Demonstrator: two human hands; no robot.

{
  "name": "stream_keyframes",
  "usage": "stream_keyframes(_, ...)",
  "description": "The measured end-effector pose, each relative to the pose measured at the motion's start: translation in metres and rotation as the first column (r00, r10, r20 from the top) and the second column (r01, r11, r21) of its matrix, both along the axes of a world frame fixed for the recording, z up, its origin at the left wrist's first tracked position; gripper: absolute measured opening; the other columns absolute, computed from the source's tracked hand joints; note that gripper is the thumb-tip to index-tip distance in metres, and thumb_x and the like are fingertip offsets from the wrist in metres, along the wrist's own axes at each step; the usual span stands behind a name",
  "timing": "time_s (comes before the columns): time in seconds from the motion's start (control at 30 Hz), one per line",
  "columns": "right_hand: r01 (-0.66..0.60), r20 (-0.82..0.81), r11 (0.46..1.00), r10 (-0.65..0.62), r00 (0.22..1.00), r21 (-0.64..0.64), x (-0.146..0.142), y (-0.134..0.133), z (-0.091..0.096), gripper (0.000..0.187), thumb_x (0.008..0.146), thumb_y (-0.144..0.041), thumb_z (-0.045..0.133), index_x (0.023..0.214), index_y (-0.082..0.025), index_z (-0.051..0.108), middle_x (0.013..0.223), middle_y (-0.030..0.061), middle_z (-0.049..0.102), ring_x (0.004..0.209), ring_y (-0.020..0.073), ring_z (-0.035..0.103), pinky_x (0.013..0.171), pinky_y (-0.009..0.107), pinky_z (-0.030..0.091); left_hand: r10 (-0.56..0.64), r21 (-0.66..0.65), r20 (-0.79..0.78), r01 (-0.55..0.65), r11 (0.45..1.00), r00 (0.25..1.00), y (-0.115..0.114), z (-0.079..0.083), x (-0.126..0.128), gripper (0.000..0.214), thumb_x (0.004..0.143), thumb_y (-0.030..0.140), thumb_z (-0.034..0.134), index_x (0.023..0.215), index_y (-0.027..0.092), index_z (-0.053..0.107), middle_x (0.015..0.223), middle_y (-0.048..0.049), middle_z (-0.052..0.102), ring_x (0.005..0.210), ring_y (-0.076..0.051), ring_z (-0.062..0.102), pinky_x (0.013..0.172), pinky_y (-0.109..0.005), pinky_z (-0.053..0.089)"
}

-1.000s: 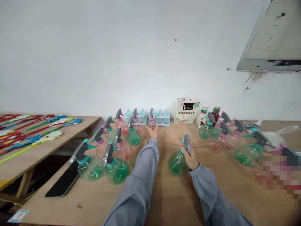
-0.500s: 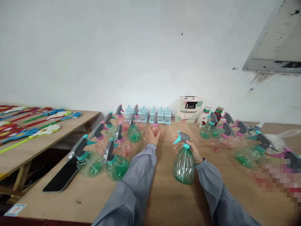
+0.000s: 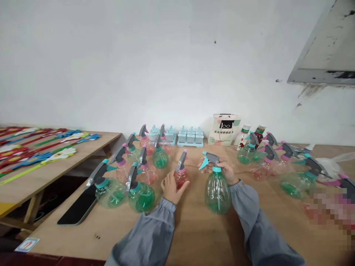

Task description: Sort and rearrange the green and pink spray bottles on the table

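Green-tinted, one spray bottle (image 3: 217, 194) hangs from the closed right hand (image 3: 229, 173); the left hand (image 3: 169, 187) curls round one pink bottle (image 3: 182, 178). Eight others (image 3: 160, 159) stand leftward.

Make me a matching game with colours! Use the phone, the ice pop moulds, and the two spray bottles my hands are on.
Things:
1. Phone
2. Ice pop moulds
3. Spray bottle in the right hand
4. Spray bottle in the left hand

Colours:
A. Pale blue
B. Pink body
C. Black screen
D. Green body

Right pairs: 1-C, 2-A, 3-D, 4-B
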State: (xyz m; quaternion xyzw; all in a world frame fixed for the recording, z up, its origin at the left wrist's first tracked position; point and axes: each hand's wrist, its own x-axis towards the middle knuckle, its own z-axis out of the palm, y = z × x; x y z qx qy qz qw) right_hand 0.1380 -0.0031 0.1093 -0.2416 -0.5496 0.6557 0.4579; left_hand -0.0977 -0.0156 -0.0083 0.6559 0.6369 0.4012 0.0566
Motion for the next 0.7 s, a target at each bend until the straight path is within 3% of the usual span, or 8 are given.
stream_keyframes(0.17,0.073,0.069,0.996,-0.077,0.995,0.051,-0.007,0.004,-0.005,0.045,0.074,-0.052,0.060,0.103,-0.019,0.070,0.096,0.0111,0.075,0.091,0.0262,0.069,0.086,0.042,0.052,-0.007,-0.003,-0.014,0.007,1.000,1.000,0.004,0.001,0.002,0.071,0.077,0.051,0.063,0.137,0.020,0.044,0.131,-0.0165,0.056,0.123,-0.032,0.053,0.104,-0.051,0.038)
stream_keyframes(0.3,0.098,0.091,0.992,-0.105,0.990,0.079,-0.008,0.008,-0.012,0.052,0.081,-0.063,0.058,0.107,-0.020,0.069,0.094,0.0089,0.075,0.087,0.0216,0.068,0.084,0.036,0.052,-0.019,-0.001,-0.028,0.019,1.000,0.999,0.004,0.001,0.001,0.070,0.079,0.053,0.061,0.137,0.019,0.043,0.128,-0.0156,0.058,0.122,-0.032,0.054,0.104,-0.050,0.037)
stream_keyframes(0.5,0.194,0.064,0.976,-0.201,0.978,0.103,-0.009,0.009,-0.015,0.051,0.081,-0.067,0.058,0.089,-0.019,0.071,0.073,0.0037,0.071,0.072,0.0173,0.066,0.082,0.032,0.050,-0.027,0.001,-0.036,0.027,1.000,0.999,0.004,-0.001,0.000,0.069,0.079,0.053,0.061,0.136,0.018,0.043,0.130,-0.0169,0.057,0.124,-0.032,0.053,0.104,-0.050,0.037)
stream_keyframes(0.7,0.202,0.073,0.975,-0.209,0.975,0.095,-0.010,0.007,-0.008,0.052,0.076,-0.067,0.060,0.095,-0.020,0.070,0.085,0.0070,0.075,0.087,0.0224,0.069,0.092,0.036,0.049,-0.013,0.020,-0.053,0.014,1.000,0.999,0.004,0.000,0.000,0.068,0.078,0.051,0.063,0.135,0.020,0.044,0.128,-0.0145,0.058,0.123,-0.030,0.054,0.102,-0.048,0.039)
